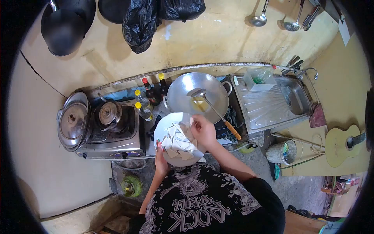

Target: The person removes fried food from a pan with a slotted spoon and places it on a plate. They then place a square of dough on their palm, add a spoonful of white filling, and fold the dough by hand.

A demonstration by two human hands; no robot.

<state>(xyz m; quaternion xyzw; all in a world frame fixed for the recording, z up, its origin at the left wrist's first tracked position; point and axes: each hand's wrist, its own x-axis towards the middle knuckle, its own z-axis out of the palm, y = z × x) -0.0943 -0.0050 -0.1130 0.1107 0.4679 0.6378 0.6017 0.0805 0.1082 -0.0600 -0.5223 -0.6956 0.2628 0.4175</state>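
My left hand [161,158] grips the left rim of a white plate [161,126], which is held in front of my body. Thin, pale, flat-cut pieces [179,141], many of them triangular, are heaped on it. Over the plate's right side, my right hand [203,132] has its fingers curled together in a pinch; what is in them, if anything, is hidden. Just beyond the plate stands a large metal wok [181,87] with a little yellowish oil and some pieces [199,104] at its bottom. A wooden-handled spatula [220,117] rests in the wok, its handle sticking out over the near right rim.
Left of the wok are several bottles [152,93] and a stove [117,146] bearing a lidded pot [110,115]. A big lidded pan [73,121] stands farther left. At right is a steel sink [257,111] with a plastic container [259,84]. A green gas cylinder [131,186] sits below.
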